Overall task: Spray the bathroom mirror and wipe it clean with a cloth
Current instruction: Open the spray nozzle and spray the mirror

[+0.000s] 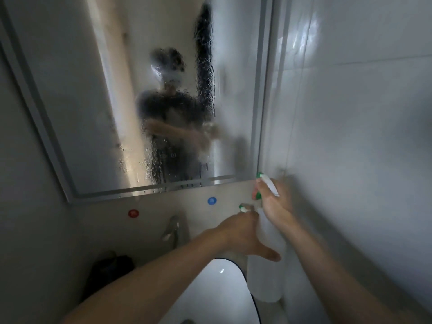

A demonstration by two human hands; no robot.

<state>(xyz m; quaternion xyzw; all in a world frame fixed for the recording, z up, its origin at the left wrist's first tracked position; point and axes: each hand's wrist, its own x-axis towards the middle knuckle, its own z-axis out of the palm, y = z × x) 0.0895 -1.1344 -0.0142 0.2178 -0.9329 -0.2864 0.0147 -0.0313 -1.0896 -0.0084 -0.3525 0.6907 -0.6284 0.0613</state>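
- the mirror (pixel 163 66) is on the wall above the sink (pixel 217 293), framed in grey, and it's covered in spray droplets and runs, mostly down the middle and lower part. a blurry reflection of the person shows through the wet glass
- the spray bottle (pixel 266 272) is a clear/white one with a white and green trigger head, held up just below the mirror's lower right corner, over the right side of the sink
- right hand (pixel 275 202) is wrapped around the bottle's neck and trigger head, fingers curled round it
- left hand (pixel 245 235) is reaching across to the bottle too. thumb sticks out wide and lies against the bottle body, and the fingertips are bunched up near a small green and white bit by the nozzle. it's motion-blurred so i can't tell if they're really pinching it
- tap (pixel 171 230) sits behind the sink, with a red dot (pixel 133 213) and a blue dot (pixel 212 200) on the wall above it
- something dark (pixel 109 270) sits left of the sink, can't make out what
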